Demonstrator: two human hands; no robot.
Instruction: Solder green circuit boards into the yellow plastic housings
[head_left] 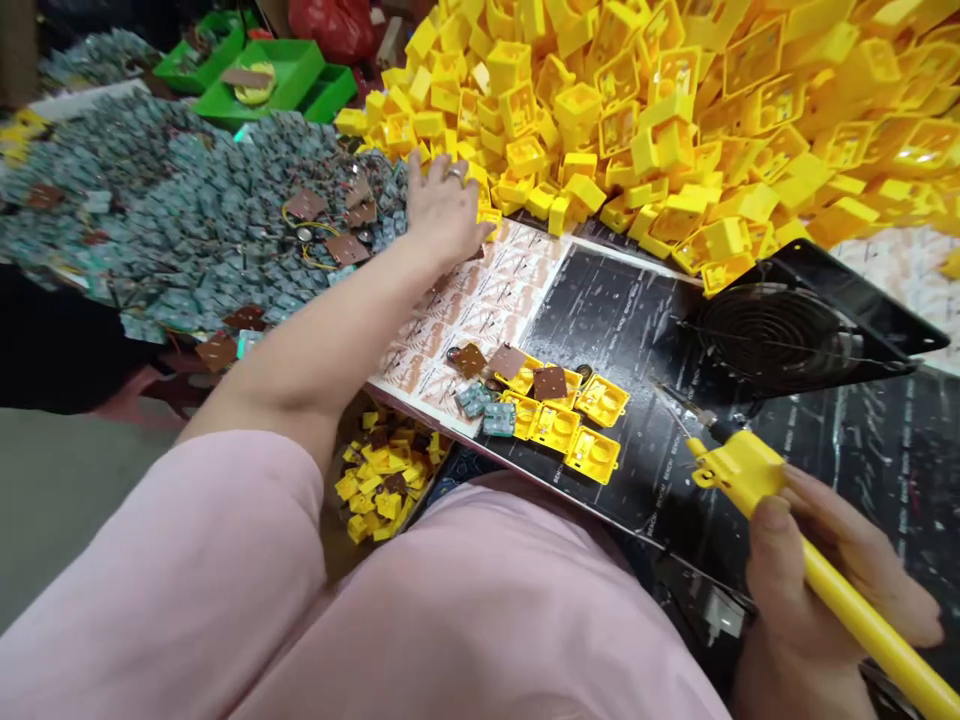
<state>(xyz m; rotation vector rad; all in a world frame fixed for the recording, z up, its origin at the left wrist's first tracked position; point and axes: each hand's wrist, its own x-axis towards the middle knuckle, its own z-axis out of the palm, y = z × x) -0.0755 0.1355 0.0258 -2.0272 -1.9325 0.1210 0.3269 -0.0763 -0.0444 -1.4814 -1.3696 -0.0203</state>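
Observation:
My right hand (795, 570) is wrapped round a yellow soldering iron (742, 468), whose metal tip and thin solder wire point left over the black board. My left hand (444, 210) reaches out with spread fingers to where the heap of yellow plastic cases (577, 110) meets the pile of grey-green circuit boards (202, 200). Whether its fingertips touch a case is unclear. Between the hands, several open yellow cases (592, 455) lie in two rows on the work board. Brown square boards (550, 382) rest on some, and two grey-green modules (498, 419) sit at their left end.
A black fan (772, 325) stands on the black work surface (600, 310) at the right. Green trays (274, 75) and a red bag (330, 25) are at the back left. Below the table edge, a box holds more yellow cases (386, 475).

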